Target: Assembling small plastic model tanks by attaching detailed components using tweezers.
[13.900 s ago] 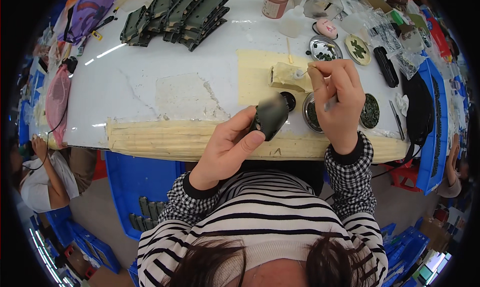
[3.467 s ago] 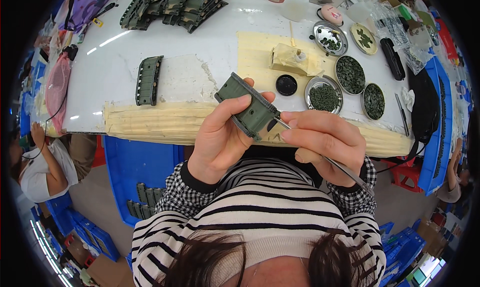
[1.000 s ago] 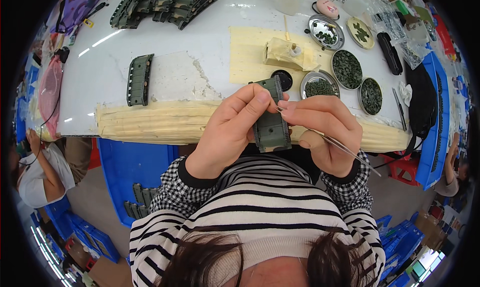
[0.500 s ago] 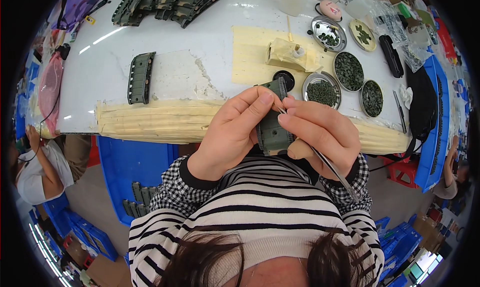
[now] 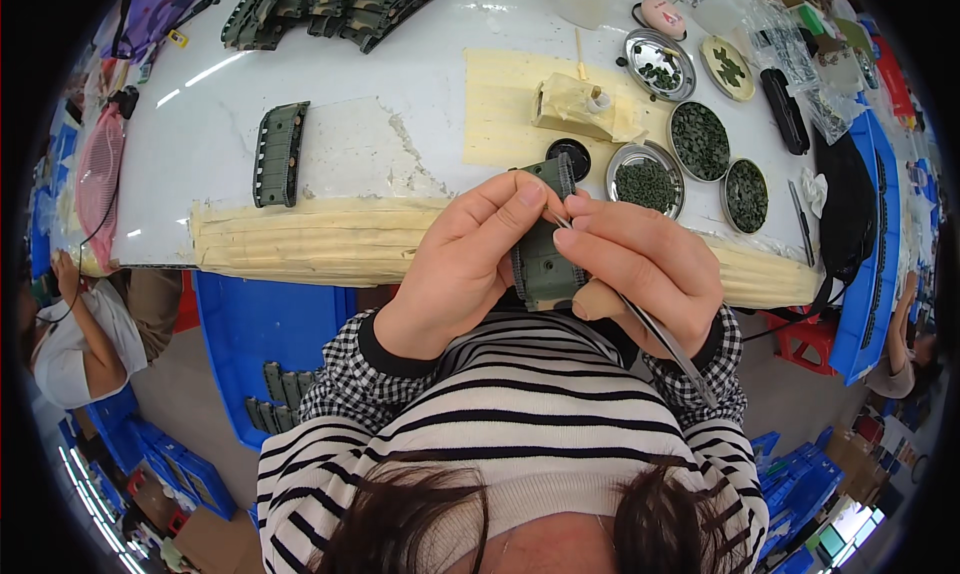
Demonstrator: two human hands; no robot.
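My left hand (image 5: 455,259) grips a long camouflage-green plastic part (image 5: 547,266) with ribbed edges, upright in front of my chest above the table's front edge. Its thumb and forefinger pinch together over the part's middle. Closed around metal tweezers (image 5: 665,339), my right hand (image 5: 655,269) has their tip at my left fingertips. A tan cover sits on one right fingertip, near the part's lower end. Whatever small thing the tweezers' tip touches is hidden by my fingers. Just beyond the part stands a small round black dish (image 5: 568,159).
Round tins of small dark green pieces (image 5: 698,141) stand at the right, beside a tape-covered block (image 5: 588,109). A similar camouflage part (image 5: 280,154) lies at the left; several more are piled (image 5: 330,9) at the back. A blue bin (image 5: 235,344) sits below the table's left front.
My hands, the part and the tweezers keep nearly the same pose. The whole view has shifted very slightly.
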